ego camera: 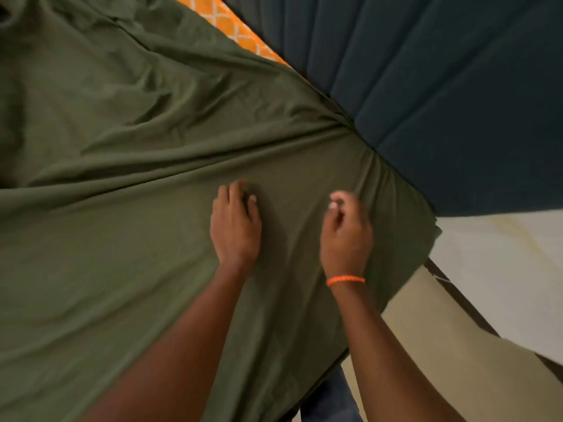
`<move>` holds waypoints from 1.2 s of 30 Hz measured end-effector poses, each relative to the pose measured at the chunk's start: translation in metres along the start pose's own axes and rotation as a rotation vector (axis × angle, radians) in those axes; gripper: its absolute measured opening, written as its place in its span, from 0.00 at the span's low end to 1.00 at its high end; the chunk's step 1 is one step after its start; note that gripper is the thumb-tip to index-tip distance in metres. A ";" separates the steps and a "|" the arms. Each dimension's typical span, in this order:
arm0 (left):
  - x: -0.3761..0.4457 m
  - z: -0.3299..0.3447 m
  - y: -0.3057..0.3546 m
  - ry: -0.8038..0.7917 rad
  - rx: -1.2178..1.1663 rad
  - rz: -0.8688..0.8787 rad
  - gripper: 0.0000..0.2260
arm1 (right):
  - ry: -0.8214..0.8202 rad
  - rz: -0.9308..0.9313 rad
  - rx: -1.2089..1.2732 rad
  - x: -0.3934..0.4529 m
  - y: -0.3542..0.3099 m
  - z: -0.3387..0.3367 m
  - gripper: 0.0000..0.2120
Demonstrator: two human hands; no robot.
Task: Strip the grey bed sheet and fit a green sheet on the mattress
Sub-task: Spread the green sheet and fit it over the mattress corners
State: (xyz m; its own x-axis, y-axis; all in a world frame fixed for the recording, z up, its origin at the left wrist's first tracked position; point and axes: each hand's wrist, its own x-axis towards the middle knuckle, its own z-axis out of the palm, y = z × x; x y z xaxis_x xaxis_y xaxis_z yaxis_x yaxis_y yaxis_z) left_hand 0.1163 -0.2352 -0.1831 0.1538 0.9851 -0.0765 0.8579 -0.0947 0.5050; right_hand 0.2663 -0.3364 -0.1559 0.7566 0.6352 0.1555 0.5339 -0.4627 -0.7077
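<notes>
The green sheet (122, 141) lies spread over the mattress, an olive, matte, soft-draping cloth that already wraps the near corner at the right, where it gathers into tight pleats against the headboard (457, 86). Long creases fan out from that corner across the bed, and looser rumples sit farther left, so the cover looks fitted here but not yet smoothed. No grey sheet shows anywhere in view, which suggests the stripping is done. The left hand (236, 223) rests palm-down on the cloth with fingers fairly straight, its grip open, probably pressing the fabric flat and pinning it while the corner is worked. The right hand (345, 233), just beside it and nearer the corner, has its fingers curled; motion blur hides whether they pinch a fold of sheet or hold nothing, so I cannot tell its grip. An orange bracelet (345, 280) circles that wrist. Beyond the sheet, a strip of orange patterned fabric (231, 22) with a pale lattice shows uncovered along the headboard edge, likely the mattress surface still to be covered. The headboard is dark blue, padded in vertical channels. Pale floor (499, 269) lies at the right.
</notes>
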 end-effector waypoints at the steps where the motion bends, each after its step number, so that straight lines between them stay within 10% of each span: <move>1: 0.016 -0.003 -0.005 0.029 -0.023 -0.063 0.14 | -0.098 -0.072 0.031 0.013 -0.013 0.020 0.08; 9: 0.144 -0.047 -0.059 0.234 0.019 -0.332 0.13 | -0.486 -0.309 -0.103 0.138 -0.118 0.160 0.08; 16: 0.210 -0.041 -0.077 0.219 0.141 -0.440 0.15 | -0.558 0.056 -0.162 0.239 -0.157 0.258 0.39; 23: 0.243 -0.027 -0.053 0.185 0.099 -0.353 0.16 | -0.649 0.393 0.228 0.290 -0.161 0.309 0.11; 29: 0.318 -0.025 -0.038 0.131 0.191 -0.154 0.09 | -0.396 -0.270 0.078 0.337 -0.139 0.308 0.11; 36: 0.366 0.027 -0.033 0.150 0.180 -0.025 0.25 | -0.869 -0.489 -0.311 0.340 -0.125 0.297 0.35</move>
State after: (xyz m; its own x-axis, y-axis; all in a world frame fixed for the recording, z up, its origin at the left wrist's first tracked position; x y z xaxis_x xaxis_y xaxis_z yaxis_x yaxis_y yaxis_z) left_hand 0.1576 0.1250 -0.2511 0.0682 0.9965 0.0481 0.9363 -0.0805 0.3417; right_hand 0.3445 0.1210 -0.2194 -0.0348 0.9652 -0.2592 0.8759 -0.0954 -0.4729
